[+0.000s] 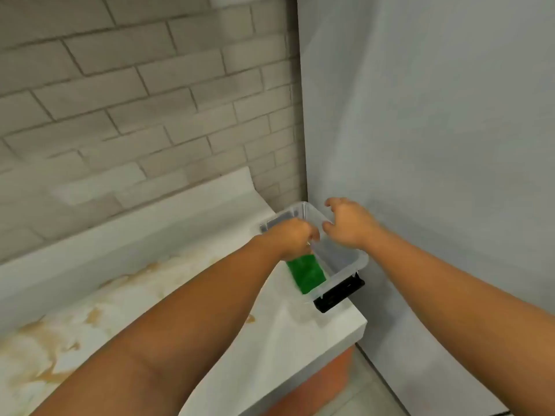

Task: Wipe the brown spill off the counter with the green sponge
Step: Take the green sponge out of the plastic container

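The left hand [289,238] has its fingers curled round the upper end of the green sponge [306,274], which hangs down from it at the left side of a clear plastic bin [357,261]. The sponge looks to be inside the bin, seen through its wall, though I cannot tell whether it is off the bin's floor. The right hand [350,225] holds nothing. Its fingers are spread and loosely bent above the bin's far right rim, and whether they touch the rim is unclear.

The bin sits at the far right end of the counter [270,340], close to the edge, with its black latch [339,292] facing near. The brown spill [54,337] spreads in thin streaks over the counter to the left, well apart from the sponge.

With only one end of the sponge held, it could slip free. If it catches on the bin wall while nothing steadies the bin, the bin could tip or slide towards the counter's edge. Because the spill is wide and thin, a careless stroke would likely smear it or push liquid over the near edge.
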